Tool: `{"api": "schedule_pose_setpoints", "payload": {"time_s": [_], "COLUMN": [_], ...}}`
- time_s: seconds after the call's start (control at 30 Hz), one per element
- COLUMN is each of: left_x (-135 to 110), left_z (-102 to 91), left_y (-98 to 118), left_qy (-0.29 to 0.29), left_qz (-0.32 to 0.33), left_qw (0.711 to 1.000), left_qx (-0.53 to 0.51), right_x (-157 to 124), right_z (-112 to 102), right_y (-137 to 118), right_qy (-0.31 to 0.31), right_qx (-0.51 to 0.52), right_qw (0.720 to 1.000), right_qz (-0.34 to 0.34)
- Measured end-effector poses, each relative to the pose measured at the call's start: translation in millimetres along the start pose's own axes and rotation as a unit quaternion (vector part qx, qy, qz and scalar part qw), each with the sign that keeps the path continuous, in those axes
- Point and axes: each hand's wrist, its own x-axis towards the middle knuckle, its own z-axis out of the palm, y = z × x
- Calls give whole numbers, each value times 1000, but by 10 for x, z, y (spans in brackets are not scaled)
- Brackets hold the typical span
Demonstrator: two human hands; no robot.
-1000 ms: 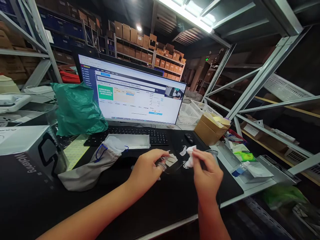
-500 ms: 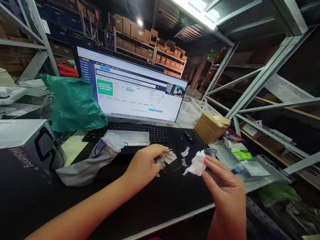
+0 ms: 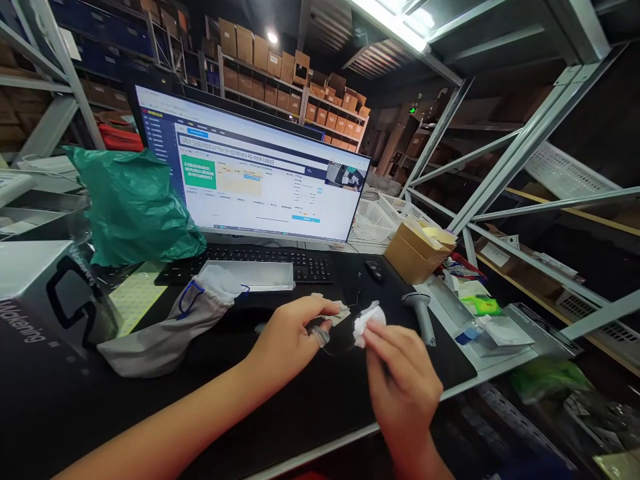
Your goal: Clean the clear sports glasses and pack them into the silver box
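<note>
My left hand [image 3: 295,327] is closed on what looks like a pair of thin-rimmed glasses [image 3: 334,351]; much of the frame is hidden by the fingers or lost against the black mat. A beige crumpled piece [image 3: 341,313], paper or cloth, shows at the same fingertips. Between the thumb and fingers of my right hand [image 3: 403,373] is a crumpled white tissue [image 3: 367,321], close to the glasses. Left of my hands lies a grey drawstring pouch [image 3: 165,327] with a blue cord. Behind it sits an open white tray-like box [image 3: 265,277].
A monitor [image 3: 240,180] stands behind a black keyboard [image 3: 313,267] and mouse [image 3: 374,270]. On the left are a green plastic bag [image 3: 135,207] and a printed box [image 3: 35,300]. To the right are a handheld scanner [image 3: 423,317], a cardboard box [image 3: 417,250] and metal shelving [image 3: 520,147].
My right hand has moved left with the tissue, up to the glasses. The scanner it partly covered now shows. My left hand stays nearly in place; the view has shifted slightly.
</note>
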Motion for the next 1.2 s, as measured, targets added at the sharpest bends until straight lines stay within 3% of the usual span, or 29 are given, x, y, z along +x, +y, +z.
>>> {"api": "schedule_pose_setpoints", "payload": {"time_s": [0.07,0.17,0.23,0.27,0.3,0.37,0.4,0.43,0.47,0.5,0.57,0.63,0.83,1.03,1.2], "left_x": [-19,-35,-36,-34,-33,-31,-31,-32,-35,-38,-48,-57,-47,-55,-61], "left_z": [22,29,28,30,36,57,69,82,94,103,116,125,161,152,169], "left_y": [-19,-21,10,29,47,64,60,50,34,17,-14,-29,-36,-9,-7], "left_qy": [15,48,71,77,79,71,64,54,40,22,-22,-56,-90,-46,-34], "left_qz": [12,32,34,33,31,27,22,14,2,-13,-46,-72,-87,-32,8], "left_qw": [1000,998,997,997,996,997,997,998,999,999,997,993,991,998,996], "left_qx": [1,9,5,-1,-9,-24,-29,-31,-34,-40,-60,-76,-53,41,80], "right_x": [-73,-216,-305,-335,-350,-326,-292,-248,-200,-153,-81,-43,-16,-66,-140], "right_z": [68,138,182,208,238,303,334,362,384,401,423,437,495,433,350], "right_y": [-107,-185,-131,-77,-14,103,140,159,160,147,103,78,167,198,207], "right_qy": [4,-45,-39,-16,12,60,69,69,59,49,35,39,64,40,25], "right_qx": [17,149,270,340,414,545,593,627,651,666,682,679,655,664,663], "right_qw": [999,986,961,928,870,699,614,549,509,489,486,501,506,523,519], "right_qz": [-40,-54,54,153,267,460,517,548,561,561,546,535,558,533,540]}}
